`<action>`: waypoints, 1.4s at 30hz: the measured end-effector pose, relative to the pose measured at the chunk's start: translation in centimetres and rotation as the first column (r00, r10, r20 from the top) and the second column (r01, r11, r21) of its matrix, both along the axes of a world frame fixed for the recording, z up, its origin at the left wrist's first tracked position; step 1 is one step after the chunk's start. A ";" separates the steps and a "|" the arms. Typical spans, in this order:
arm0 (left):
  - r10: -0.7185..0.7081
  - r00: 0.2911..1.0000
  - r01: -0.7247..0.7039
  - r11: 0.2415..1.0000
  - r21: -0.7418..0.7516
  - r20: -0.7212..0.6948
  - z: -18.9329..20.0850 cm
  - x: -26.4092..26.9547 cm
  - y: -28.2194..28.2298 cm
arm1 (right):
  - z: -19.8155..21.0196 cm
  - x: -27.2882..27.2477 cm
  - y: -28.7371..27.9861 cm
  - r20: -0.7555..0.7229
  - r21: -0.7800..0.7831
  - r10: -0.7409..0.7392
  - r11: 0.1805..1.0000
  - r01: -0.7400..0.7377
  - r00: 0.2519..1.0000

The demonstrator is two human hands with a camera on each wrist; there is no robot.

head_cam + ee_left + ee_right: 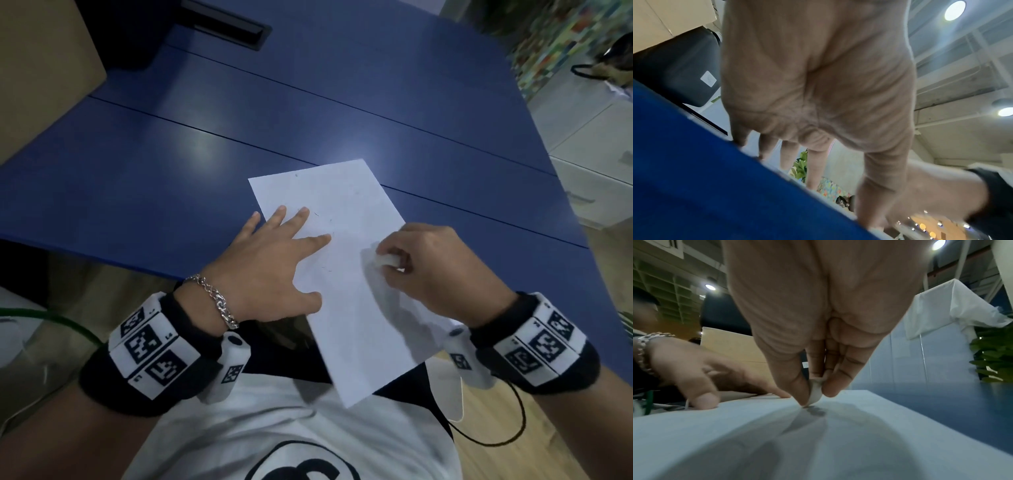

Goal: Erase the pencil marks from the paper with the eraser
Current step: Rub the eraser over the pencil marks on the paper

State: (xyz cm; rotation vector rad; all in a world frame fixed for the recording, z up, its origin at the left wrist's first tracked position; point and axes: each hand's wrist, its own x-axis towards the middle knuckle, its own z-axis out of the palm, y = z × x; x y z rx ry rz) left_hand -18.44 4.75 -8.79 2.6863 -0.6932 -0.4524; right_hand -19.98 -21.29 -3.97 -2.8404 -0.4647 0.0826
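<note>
A white sheet of paper (pixel 346 274) lies on the blue table (pixel 239 120), its near end hanging past the table's front edge. Faint pencil marks (pixel 317 215) show near the sheet's upper left. My left hand (pixel 274 260) lies flat on the paper's left side with fingers spread, seen from below in the left wrist view (pixel 818 81). My right hand (pixel 435 267) pinches a small white eraser (pixel 386 261) between thumb and fingers at the paper's right edge. In the right wrist view the eraser (pixel 815 391) is just above the paper (pixel 818 443), with my thumb tip touching the sheet beside it.
A cardboard box (pixel 41 68) stands at the table's back left, beside a black cable slot (pixel 226 24). White drawers (pixel 596 178) stand beyond the table's right edge. A green cable (pixel 51 318) and a black cord (pixel 507 431) run below the table front.
</note>
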 end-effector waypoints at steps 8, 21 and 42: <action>0.009 0.997 -0.013 0.999 0.047 0.074 -0.8 0.4 -1.2 | 0.1 -0.3 1.7 -0.039 -0.012 0.076 0.997 -0.077 0.996; 0.042 0.990 -0.045 0.999 0.019 0.134 -1.5 0.2 -0.9 | 0.5 2.1 3.6 -0.115 -0.135 0.193 0.969 -0.208 0.974; 0.057 0.992 -0.059 0.998 0.010 0.113 -1.6 0.3 -1.3 | 0.6 2.1 3.6 -0.117 -0.083 0.132 0.986 -0.143 0.984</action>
